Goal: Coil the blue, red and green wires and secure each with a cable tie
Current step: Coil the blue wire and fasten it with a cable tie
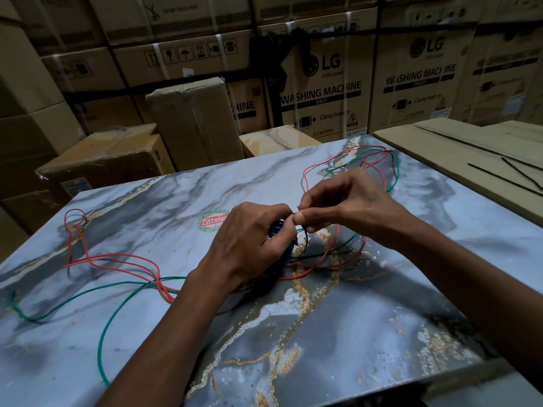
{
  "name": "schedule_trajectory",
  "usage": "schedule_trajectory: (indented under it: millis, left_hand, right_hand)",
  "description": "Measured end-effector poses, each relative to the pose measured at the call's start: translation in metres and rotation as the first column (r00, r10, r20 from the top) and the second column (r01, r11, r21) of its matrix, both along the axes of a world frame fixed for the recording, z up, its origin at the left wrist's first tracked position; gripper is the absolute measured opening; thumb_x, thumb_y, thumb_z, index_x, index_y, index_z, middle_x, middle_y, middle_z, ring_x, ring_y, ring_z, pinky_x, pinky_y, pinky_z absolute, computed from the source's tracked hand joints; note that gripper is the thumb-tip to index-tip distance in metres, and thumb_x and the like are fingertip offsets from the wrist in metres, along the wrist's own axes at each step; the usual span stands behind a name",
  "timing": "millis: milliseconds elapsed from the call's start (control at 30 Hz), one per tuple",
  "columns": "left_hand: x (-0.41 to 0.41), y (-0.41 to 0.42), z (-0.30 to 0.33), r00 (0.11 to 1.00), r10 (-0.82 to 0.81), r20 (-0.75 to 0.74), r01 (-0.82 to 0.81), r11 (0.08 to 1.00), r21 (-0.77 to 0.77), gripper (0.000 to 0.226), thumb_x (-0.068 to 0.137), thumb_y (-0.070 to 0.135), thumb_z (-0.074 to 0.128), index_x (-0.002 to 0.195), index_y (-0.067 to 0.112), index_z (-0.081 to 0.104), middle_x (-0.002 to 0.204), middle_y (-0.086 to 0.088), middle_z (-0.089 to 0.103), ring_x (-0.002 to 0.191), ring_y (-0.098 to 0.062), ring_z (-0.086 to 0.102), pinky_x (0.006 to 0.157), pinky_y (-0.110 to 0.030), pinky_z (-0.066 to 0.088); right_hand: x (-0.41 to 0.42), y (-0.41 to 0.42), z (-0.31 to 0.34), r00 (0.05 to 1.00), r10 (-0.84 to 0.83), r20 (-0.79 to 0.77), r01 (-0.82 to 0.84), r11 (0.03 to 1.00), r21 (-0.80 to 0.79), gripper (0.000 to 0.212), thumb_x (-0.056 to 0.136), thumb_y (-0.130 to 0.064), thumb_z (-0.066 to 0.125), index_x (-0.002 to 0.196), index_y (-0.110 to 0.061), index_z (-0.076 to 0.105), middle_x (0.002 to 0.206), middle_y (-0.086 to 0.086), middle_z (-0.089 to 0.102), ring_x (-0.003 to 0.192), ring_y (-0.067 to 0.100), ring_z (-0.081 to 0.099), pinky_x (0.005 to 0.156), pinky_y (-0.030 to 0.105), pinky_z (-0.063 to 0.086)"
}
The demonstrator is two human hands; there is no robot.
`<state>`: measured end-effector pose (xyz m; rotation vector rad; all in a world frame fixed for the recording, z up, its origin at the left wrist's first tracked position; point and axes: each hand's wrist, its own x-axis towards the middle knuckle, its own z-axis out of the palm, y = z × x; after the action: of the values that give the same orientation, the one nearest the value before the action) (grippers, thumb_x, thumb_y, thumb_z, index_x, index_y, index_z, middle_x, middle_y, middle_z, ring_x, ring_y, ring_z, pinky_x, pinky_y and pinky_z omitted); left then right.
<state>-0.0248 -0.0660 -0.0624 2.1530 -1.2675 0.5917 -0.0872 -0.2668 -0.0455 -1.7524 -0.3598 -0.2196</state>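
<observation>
- Head view: your left hand (249, 245) curls round the coiled blue wire bundle (276, 230), held just above the marble-patterned bench (323, 333).
- Your right hand (338, 201) pinches a thin black cable tie (304, 239) at the bundle, fingertips together.
- Loose red wire (117, 258) and green wire (117, 306) sprawl across the bench, passing under both hands.
- Spare black ties (499, 179) lie on flat cardboard, right.
- A round sticker (211, 221) reads "Patel"; cartons (323, 92) behind read "LG WASHING MACHINE".

Appliance storeroom or warehouse, dim light. Stacked cardboard cartons (182, 57) wall in the view from 9 to 3 o'clock, strapped with white bands; two at 1 o'clock are printed "LG WASHING MACHINE" (323, 92). Work surface is a marble-patterned slab (338, 318) laid among loose boxes, flattened cardboard (458, 160) at 2 o'clock.
</observation>
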Motion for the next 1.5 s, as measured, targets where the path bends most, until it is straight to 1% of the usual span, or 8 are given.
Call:
schedule_trajectory:
  millis: [267,400,533,767,967,1200,1333,1500]
  left_hand:
    - [-0.004,-0.003,0.002,0.976,-0.087,-0.202,0.053,0.984,-0.169,0.027,0.095,0.017,0.056,0.069,0.015,0.062,0.056,0.003,0.052,0.052,-0.012,0.044,0.051,-0.027,0.032]
    - [-0.007,-0.004,0.003,0.947,-0.126,-0.295,0.071,0.979,-0.191,0.027,0.094,0.017,0.056,0.068,0.018,0.061,0.056,0.007,0.051,0.053,-0.009,0.043,0.051,-0.027,0.032]
    - [-0.007,-0.005,0.004,0.9,-0.183,-0.396,0.105,0.972,-0.21,0.03,0.094,0.018,0.055,0.066,0.008,0.06,0.057,-0.004,0.048,0.053,-0.011,0.04,0.051,-0.03,0.032]
    - [-0.008,-0.007,0.006,0.732,-0.293,-0.615,0.117,0.944,-0.31,0.038,0.094,0.014,0.054,0.057,0.01,0.049,0.053,0.003,0.036,0.047,-0.014,0.031,0.045,-0.025,0.025]
    - [-0.006,-0.008,0.003,0.733,-0.265,-0.627,0.097,0.952,-0.289,0.036,0.092,0.017,0.053,0.06,-0.001,0.052,0.052,-0.003,0.043,0.045,-0.013,0.037,0.045,-0.02,0.034]
    - [-0.003,-0.006,0.001,0.698,-0.257,-0.668,0.019,0.94,-0.341,0.041,0.092,0.012,0.052,0.054,0.009,0.036,0.05,-0.001,0.031,0.045,-0.012,0.026,0.043,-0.021,0.024]
    - [-0.004,-0.008,0.002,0.588,-0.292,-0.754,-0.042,0.92,-0.39,0.044,0.1,0.003,0.049,0.06,-0.007,0.032,0.056,-0.012,0.023,0.042,-0.013,0.021,0.038,-0.016,0.023]
    - [-0.005,-0.011,0.0,0.477,-0.297,-0.827,-0.102,0.916,-0.387,0.039,0.1,0.006,0.048,0.065,-0.005,0.039,0.055,-0.007,0.022,0.042,-0.01,0.016,0.04,-0.014,0.019]
  right_hand:
    - [0.005,0.003,0.001,0.983,0.06,-0.176,-0.011,0.964,0.266,0.032,0.086,-0.027,0.071,0.104,-0.001,0.077,0.082,0.013,0.071,0.068,0.015,0.068,0.066,0.023,0.058]
    - [0.006,0.003,0.003,0.963,0.076,-0.257,-0.008,0.967,0.256,0.02,0.079,-0.02,0.075,0.091,-0.005,0.079,0.075,0.003,0.066,0.066,0.009,0.058,0.061,0.018,0.053]
    - [0.004,0.006,0.006,0.886,0.159,-0.436,-0.01,0.946,0.324,0.01,0.093,-0.016,0.064,0.089,-0.009,0.071,0.079,-0.001,0.062,0.06,0.005,0.055,0.052,0.014,0.047]
    - [0.008,0.01,0.003,0.9,0.128,-0.418,0.03,0.935,0.353,0.01,0.103,-0.013,0.051,0.095,-0.009,0.057,0.076,-0.001,0.049,0.058,0.004,0.041,0.05,0.015,0.033]
    - [0.014,0.006,0.003,0.911,-0.134,-0.39,0.267,0.913,0.309,0.02,0.106,-0.014,0.049,0.088,-0.01,0.056,0.078,0.003,0.049,0.062,0.01,0.048,0.054,0.02,0.045]
    - [0.007,0.019,0.003,0.858,0.241,-0.454,0.058,0.832,0.552,0.023,0.092,-0.034,0.064,0.104,-0.015,0.062,0.093,0.006,0.071,0.08,0.016,0.071,0.069,0.026,0.059]
    - [0.011,0.02,-0.003,0.869,0.2,-0.453,0.053,0.873,0.486,0.01,0.097,-0.018,0.065,0.096,-0.015,0.074,0.097,0.003,0.072,0.084,0.012,0.07,0.083,0.028,0.055]
    - [0.012,0.018,-0.008,0.886,0.076,-0.457,0.132,0.904,0.406,0.011,0.1,-0.013,0.063,0.098,-0.009,0.073,0.086,0.003,0.067,0.074,0.012,0.07,0.063,0.024,0.06]
